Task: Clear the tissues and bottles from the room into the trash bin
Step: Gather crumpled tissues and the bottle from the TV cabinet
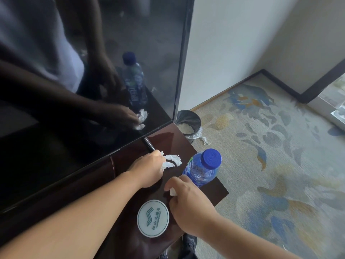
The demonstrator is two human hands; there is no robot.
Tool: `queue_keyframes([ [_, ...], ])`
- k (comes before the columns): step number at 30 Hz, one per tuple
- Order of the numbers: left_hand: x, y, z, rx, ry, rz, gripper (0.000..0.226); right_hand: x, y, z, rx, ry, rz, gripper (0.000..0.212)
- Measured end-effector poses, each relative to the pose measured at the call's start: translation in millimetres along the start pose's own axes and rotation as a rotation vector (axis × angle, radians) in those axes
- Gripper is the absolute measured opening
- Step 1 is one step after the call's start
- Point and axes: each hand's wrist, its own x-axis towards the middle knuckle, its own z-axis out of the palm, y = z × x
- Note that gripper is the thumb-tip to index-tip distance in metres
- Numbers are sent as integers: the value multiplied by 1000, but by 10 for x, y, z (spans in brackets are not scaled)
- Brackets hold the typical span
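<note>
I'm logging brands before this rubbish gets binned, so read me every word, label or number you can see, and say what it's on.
On the coaster: a green wave logo and a line of Chinese characters with tiny print beneath, too blurred to read.
On the bottle: white print on a blue label, too blurred to read.
On its cap: a raised marking, unreadable.
On the television: only the bottle's mirrored label, unreadable.

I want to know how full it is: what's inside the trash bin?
The trash bin holds a dark liner and pale crumpled waste low down. The table corner hides its left side.
</note>
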Motion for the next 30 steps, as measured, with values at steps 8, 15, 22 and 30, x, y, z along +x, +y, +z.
queue_keyframes([
  [8, -205, -47, -146, -85, 134, -15, 32, -27, -47, -32, -27, 9, -26, 30],
  [15, -440, -87, -240, -66, 204, -87, 21, -113, -172, -59, -35, 28, -60, 32],
  [22, -736, -6, -332, -135, 291, -127, 5, -230, -284, -92, -44, 25, -120, 31],
  [30, -1124, 205, -376, -232, 363, -285, 4, -437, -220, -201, -43, -11, -207, 33],
])
